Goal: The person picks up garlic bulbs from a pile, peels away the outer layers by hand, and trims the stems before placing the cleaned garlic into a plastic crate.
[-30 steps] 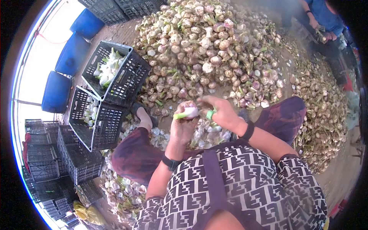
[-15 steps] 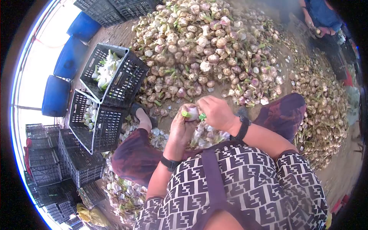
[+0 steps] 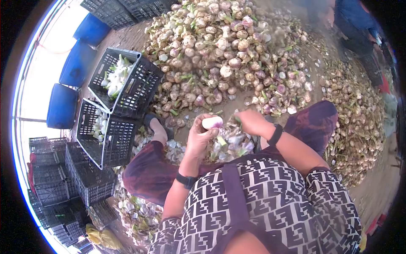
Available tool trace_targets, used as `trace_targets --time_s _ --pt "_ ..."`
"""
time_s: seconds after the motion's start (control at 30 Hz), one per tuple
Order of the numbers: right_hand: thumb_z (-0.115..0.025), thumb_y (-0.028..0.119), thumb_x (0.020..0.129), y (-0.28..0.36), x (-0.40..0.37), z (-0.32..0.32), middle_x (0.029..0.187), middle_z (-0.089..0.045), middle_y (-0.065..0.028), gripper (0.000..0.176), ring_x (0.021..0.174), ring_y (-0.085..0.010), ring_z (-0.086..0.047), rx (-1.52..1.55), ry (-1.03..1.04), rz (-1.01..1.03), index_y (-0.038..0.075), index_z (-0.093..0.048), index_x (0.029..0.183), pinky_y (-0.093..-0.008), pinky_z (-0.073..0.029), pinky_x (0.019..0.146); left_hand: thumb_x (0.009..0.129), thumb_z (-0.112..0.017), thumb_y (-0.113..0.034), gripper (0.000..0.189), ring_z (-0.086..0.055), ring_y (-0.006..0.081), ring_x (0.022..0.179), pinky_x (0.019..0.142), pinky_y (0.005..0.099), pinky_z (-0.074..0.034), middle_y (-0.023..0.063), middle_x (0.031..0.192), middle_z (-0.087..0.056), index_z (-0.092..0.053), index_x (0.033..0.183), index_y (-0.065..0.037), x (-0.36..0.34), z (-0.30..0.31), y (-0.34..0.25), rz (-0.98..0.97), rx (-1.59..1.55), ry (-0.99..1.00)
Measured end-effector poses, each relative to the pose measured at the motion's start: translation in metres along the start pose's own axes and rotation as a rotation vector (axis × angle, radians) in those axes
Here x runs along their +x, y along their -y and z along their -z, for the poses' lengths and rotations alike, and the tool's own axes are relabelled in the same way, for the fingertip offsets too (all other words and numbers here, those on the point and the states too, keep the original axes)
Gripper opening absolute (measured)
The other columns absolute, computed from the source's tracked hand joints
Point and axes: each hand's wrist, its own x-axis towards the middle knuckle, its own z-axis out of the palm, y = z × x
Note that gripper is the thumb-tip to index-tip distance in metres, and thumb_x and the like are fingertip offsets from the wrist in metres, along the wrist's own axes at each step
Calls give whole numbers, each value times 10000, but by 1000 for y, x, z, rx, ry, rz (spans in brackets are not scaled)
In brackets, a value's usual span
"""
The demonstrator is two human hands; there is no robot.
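Note:
My left hand (image 3: 199, 136) holds a peeled garlic bulb (image 3: 212, 122), white with a purple blush, between thumb and fingers. Just below the bulb is a pale green piece of stem (image 3: 221, 140), over the loose skins. To the right and apart from the bulb, my right hand (image 3: 255, 122) is closed, and a small dark green bit shows at its fingertips; what it is I cannot tell. Papery garlic skins (image 3: 232, 142) lie on the ground between my legs, beneath both hands.
A large heap of unpeeled garlic (image 3: 228, 55) lies ahead, another heap (image 3: 355, 122) to the right. Black crates (image 3: 137, 91) with peeled garlic (image 3: 118, 78) stand left, near blue barrels (image 3: 62, 106) and stacked crates (image 3: 91, 173). A person (image 3: 355, 21) is at the far right.
My right hand has moved right, away from the bulb. The bulb has turned in my left hand, and a stem piece now shows below it. The person at the far right has shifted.

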Motion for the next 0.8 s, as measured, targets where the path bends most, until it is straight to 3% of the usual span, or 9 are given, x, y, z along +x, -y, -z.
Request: trace_targets --time_s 0.17,0.2,0.3,0.43,0.5,0.57,0.63,0.77,0.8 --pt "-586 49 751 31 2 15 794 -617 -107 257 799 -208 -607 776 -225 87 32 -585 1007 -310 -464 748 652 -715 31 519 -537 133 964 854 268 -445 56 1072 -531 -450 1092 -42 4 -2 0 -197 381 -79" --pt "-643 79 755 44 1 19 783 -611 -48 195 789 -134 -565 911 -246 87 13 -592 932 -276 -445 761 654 -708 40 520 -540 135 957 843 266 -450 59 1078 -527 -445 1096 -40 4 -5 -2 -232 470 -88" --pt "-613 99 782 27 8 -7 836 -628 -121 189 750 -139 -559 751 -258 180 24 -594 954 -284 -437 683 733 -662 -20 427 -552 127 872 735 252 -471 52 1008 -545 -457 1106 -35 9 10 17 -206 509 -51" --pt "-539 113 809 24 9 -5 760 -629 -138 165 710 -220 -609 586 -89 -154 48 -605 946 -339 -457 635 848 -550 -166 208 -556 144 757 649 268 -476 34 938 -559 -530 1020 -51 15 21 10 272 -354 -436" --pt "-537 142 808 2 6 -35 771 -630 -158 185 723 -272 -614 346 42 -65 45 -607 949 -388 -460 648 877 -511 -221 149 -555 154 743 637 290 -492 35 895 -551 -545 930 -87 26 29 -12 204 -625 -564" --pt "-540 155 794 -19 -4 -70 784 -629 -180 206 740 -319 -613 206 203 -23 34 -608 947 -426 -462 669 915 -450 -316 247 -550 155 710 616 284 -500 42 918 -549 -517 982 -89 42 70 -50 -89 -530 -406" --pt "-546 152 767 -29 -12 -99 797 -624 -205 228 761 -362 -607 166 384 21 16 -606 940 -452 -462 697 932 -371 -390 440 -559 281 973 777 343 -526 172 1084 -525 -410 1146 -8 42 70 -111 -454 -432 -498" --pt "-523 81 692 -52 -12 -136 815 -608 -222 200 783 -387 -586 67 525 40 42 -604 870 -470 -455 691 942 -379 -310 424 -525 333 1045 895 403 -483 253 1135 -467 -362 1127 72 35 77 -153 -443 -423 -580" --pt "-518 65 677 -54 -5 -136 805 -608 -222 215 783 -391 -585 43 531 29 40 -605 872 -470 -457 694 909 -480 -291 391 -538 304 1023 904 384 -452 197 1100 -520 -406 1142 14 26 68 -138 -403 -383 -583"
